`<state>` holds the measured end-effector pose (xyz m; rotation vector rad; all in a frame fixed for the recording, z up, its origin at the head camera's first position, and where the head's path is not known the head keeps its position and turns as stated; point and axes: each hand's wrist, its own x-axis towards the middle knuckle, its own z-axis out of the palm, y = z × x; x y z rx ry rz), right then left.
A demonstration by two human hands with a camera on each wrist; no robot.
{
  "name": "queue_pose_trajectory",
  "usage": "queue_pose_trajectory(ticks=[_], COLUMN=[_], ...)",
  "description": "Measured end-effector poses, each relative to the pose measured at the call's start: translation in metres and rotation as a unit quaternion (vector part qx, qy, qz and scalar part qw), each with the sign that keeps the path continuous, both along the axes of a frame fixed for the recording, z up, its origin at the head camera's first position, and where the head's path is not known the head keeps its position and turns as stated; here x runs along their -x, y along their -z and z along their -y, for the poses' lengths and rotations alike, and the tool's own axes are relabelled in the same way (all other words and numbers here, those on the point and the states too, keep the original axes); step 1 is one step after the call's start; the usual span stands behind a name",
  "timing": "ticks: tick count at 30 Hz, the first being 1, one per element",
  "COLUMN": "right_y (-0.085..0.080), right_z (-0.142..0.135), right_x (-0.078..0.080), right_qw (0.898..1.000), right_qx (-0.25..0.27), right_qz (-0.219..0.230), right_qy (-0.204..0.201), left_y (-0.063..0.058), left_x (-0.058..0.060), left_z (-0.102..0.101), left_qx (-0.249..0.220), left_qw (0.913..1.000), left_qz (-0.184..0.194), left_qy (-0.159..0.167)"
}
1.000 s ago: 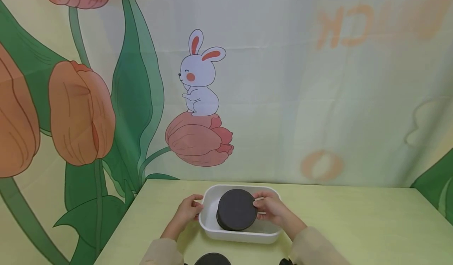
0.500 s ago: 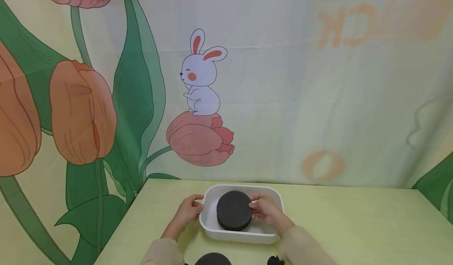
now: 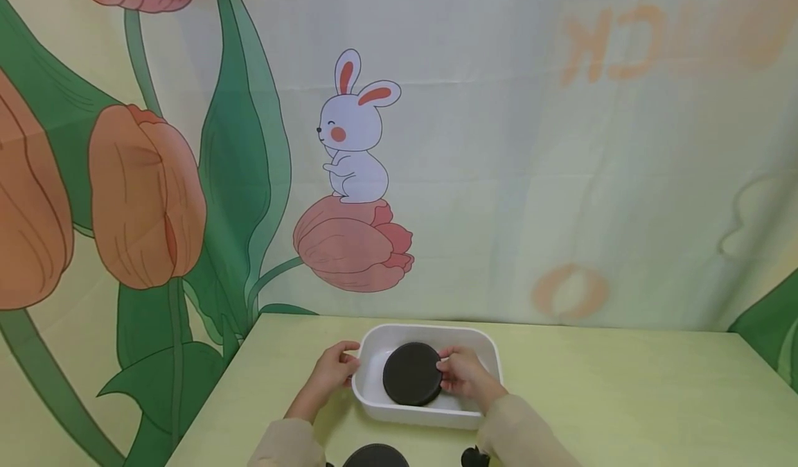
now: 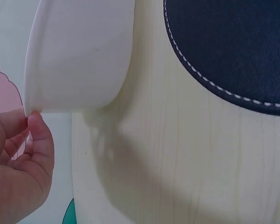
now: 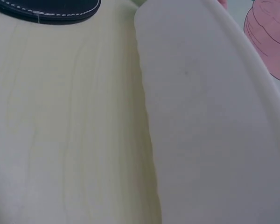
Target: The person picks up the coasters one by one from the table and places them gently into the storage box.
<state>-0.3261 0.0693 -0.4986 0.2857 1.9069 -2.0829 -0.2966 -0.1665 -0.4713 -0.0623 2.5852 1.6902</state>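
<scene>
A white rectangular tub (image 3: 430,418) stands near the table's back edge. My left hand (image 3: 333,370) pinches its left rim between thumb and fingers, which the left wrist view shows close up at the tub's corner. Inside the tub, a black round coaster (image 3: 411,373) lies left of the middle. From the right, my right hand (image 3: 464,375) reaches over the rim and holds the coaster's edge, thumb on top. Whether another coaster lies beneath cannot be told. The right wrist view shows only the tub's outer wall (image 5: 205,107); the right hand is hidden there.
Another black round leather coaster (image 4: 238,42), edged with white stitching, lies on the pale wood-grain table (image 3: 623,398) in front of the tub. Behind the table hangs a curtain (image 3: 467,176) printed with tulips and a rabbit. A small black object (image 3: 475,457) shows beside the right sleeve.
My right hand has moved left and lowered the coaster into the tub; the offset between it and a dark disc beneath has gone. The left hand has stayed at the rim.
</scene>
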Motion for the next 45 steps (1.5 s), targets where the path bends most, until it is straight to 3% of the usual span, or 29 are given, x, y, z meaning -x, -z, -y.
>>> queue_pose_trajectory(ticks=[22,29,37,45], right_y=[0.003,-0.004,-0.024,-0.044], right_z=[-0.002,-0.003,-0.011,-0.027], right_x=[0.0,-0.004,-0.011,-0.028], right_qw=[0.995,0.995,0.995,0.991], right_qx=[-0.076,-0.09,-0.099,-0.122], right_qz=[-0.006,-0.017,-0.027,-0.046], right_qy=[0.066,0.05,0.006,-0.037], left_y=[-0.003,-0.002,-0.001,-0.003], left_x=[-0.001,-0.001,-0.001,-0.001], left_z=[-0.002,-0.001,0.0,-0.001], left_qx=[0.007,0.003,0.001,0.006], left_qw=[0.9999,1.0,1.0,0.9999], left_qz=[0.01,0.008,0.007,0.011], left_qy=[-0.002,0.0,-0.002,-0.006])
